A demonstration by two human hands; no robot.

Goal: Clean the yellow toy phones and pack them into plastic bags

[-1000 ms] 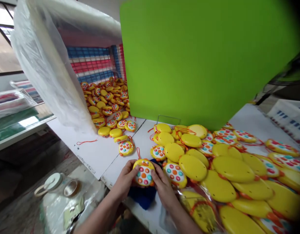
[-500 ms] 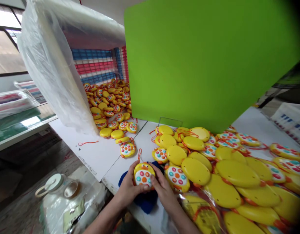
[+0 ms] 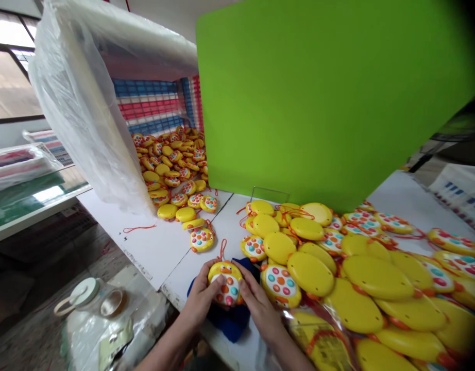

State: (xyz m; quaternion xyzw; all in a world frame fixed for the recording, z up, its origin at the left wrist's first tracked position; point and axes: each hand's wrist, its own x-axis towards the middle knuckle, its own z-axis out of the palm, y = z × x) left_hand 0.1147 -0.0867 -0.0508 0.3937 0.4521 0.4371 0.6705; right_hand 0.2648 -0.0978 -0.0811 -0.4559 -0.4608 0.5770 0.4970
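Both my hands hold one yellow duck-faced toy (image 3: 225, 282) with coloured round buttons and a red cord, at the near edge of the white table (image 3: 156, 242). My left hand (image 3: 201, 296) grips its left side, with the thumb lying across the buttons. My right hand (image 3: 256, 304) grips its right side. A blue cloth (image 3: 230, 322) lies under the toy and my hands. A heap of the same yellow toys (image 3: 338, 263) spreads to the right, some face up, some face down.
A second heap of toys (image 3: 171, 165) spills from a clear plastic bag (image 3: 86, 118) at the back left. A big green board (image 3: 318, 98) stands behind. A clear jug with a white lid (image 3: 94, 309) sits below left. Bagged toys (image 3: 318, 340) lie near right.
The toy and both hands have shifted slightly toward me and left. My left thumb has moved onto the buttons.
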